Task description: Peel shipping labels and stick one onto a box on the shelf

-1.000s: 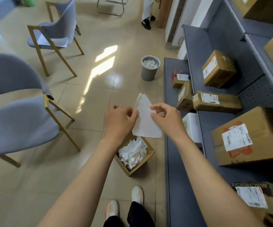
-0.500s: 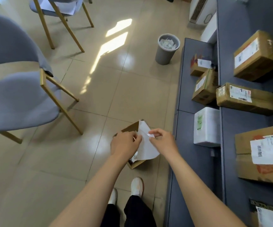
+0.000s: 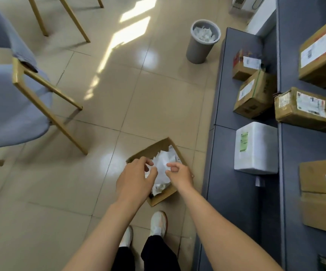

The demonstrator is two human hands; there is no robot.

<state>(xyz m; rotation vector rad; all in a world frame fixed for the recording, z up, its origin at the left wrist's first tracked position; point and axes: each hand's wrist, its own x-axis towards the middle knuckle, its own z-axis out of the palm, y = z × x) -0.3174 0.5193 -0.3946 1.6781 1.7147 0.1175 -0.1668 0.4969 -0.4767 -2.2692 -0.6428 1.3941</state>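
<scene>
You stand over a tiled floor beside a grey shelf point(image 3: 246, 192) that carries several cardboard boxes point(image 3: 256, 94), most already bearing labels, and a white foam box point(image 3: 256, 147). At your feet sits an open carton of scrap paper point(image 3: 158, 196), and farther off a grey waste bin point(image 3: 203, 42) filled with white scraps. Directly above the carton, both your hands meet on a white label sheet point(image 3: 163, 171). Your left hand point(image 3: 134, 178) has its fingers curled, thumb and fingertips closing on the sheet's left edge; your right hand point(image 3: 179, 173) pinches the right edge between thumb and forefinger. Whether label and backing have already parted cannot be told. The sheet looks featherlight, thin and limp, likely to curl and cling to itself once its adhesive is bared. Take it by a corner, keeping your fingertips off the sticky face.
</scene>
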